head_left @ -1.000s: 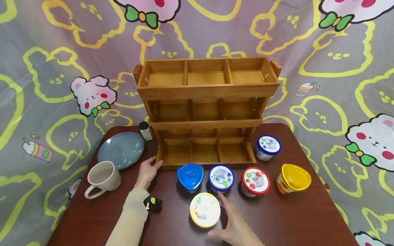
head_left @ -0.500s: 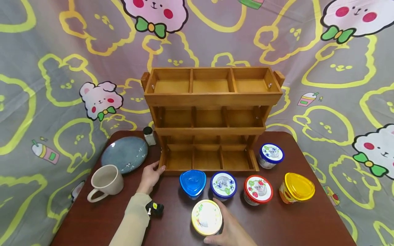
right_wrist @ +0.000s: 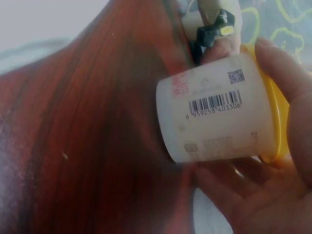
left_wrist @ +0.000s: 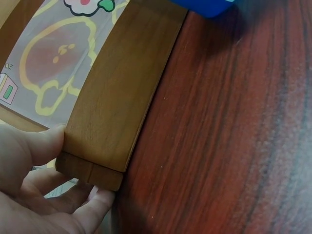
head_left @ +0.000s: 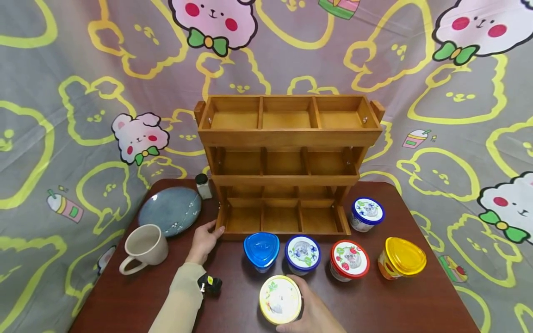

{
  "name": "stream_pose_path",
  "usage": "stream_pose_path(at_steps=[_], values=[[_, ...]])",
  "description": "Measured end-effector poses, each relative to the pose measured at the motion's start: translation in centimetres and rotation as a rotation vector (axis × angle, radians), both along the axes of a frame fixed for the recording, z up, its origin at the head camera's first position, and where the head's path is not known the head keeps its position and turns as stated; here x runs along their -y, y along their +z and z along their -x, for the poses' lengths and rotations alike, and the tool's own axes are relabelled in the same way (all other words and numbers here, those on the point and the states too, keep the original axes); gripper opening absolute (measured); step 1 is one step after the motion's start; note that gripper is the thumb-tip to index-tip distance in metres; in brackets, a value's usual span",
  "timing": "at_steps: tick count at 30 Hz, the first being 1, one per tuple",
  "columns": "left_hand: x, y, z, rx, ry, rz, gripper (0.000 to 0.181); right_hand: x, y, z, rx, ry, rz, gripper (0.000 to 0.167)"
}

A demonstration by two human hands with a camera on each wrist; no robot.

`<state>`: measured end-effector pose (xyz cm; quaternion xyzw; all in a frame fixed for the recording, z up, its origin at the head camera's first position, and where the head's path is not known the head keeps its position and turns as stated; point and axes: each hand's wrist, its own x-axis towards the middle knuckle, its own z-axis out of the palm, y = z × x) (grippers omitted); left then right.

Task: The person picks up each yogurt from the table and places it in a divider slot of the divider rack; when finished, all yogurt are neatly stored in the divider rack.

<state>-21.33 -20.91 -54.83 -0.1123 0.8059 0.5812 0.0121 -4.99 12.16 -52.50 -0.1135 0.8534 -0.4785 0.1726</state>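
Note:
My left hand [head_left: 204,241] grips the lower left front corner of a wooden three-tier rack [head_left: 287,138]. In the left wrist view its thumb presses on one side of the wooden board [left_wrist: 112,92] while fingers curl round the end. My right hand [head_left: 313,309] holds a round white cup with a yellow rim and fruit-printed lid [head_left: 280,299]. The cup's side [right_wrist: 209,114] shows a barcode in the right wrist view, thumb near the lid and fingers on the opposite side. Whether its base touches the table cannot be told.
A blue-lidded tub [head_left: 261,249], a blueberry cup [head_left: 303,253] and a red-rimmed strawberry cup [head_left: 350,260] line the rack's front. Another blueberry cup [head_left: 368,212] and a yellow-lidded tub [head_left: 403,256] stand right. Left are a mug [head_left: 145,247], plate [head_left: 170,210] and shaker [head_left: 203,187].
My right hand has closed round the yellow-rimmed cup, having been open beside it. The left hand keeps its grip on the rack corner. The head view has tilted upward slightly.

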Motion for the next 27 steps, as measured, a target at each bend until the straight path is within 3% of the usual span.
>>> stream_pose_path(at_steps=[8, 15, 18, 21, 24, 27], values=[[-0.1, 0.0, -0.1, -0.003, 0.005, -0.014, 0.052, -0.4, 1.9, -1.0, -0.002, 0.013, 0.009, 0.102], [0.0, 0.2, 0.0, 0.002, 0.006, -0.018, 0.053, -1.2, 6.9, -1.0, 0.053, -0.003, 0.035, 0.104], [0.0, 0.1, 0.2, -0.001, 0.009, -0.017, 0.053, -1.8, 8.9, -0.8, -0.043, -0.013, -0.006, 0.103], [0.0, 0.1, 0.3, 0.000, 0.014, -0.020, 0.053, -2.6, 10.6, -0.4, -0.201, -0.027, -0.052, 0.104], [0.0, 0.1, 0.2, 0.002, 0.010, -0.024, 0.053, -3.3, 12.2, 0.5, -0.331, -0.005, -0.015, 0.105], [0.1, 0.0, 0.0, 0.007, 0.009, -0.027, 0.052, -3.8, 14.0, 1.7, -0.409, 0.039, 0.035, 0.106]])
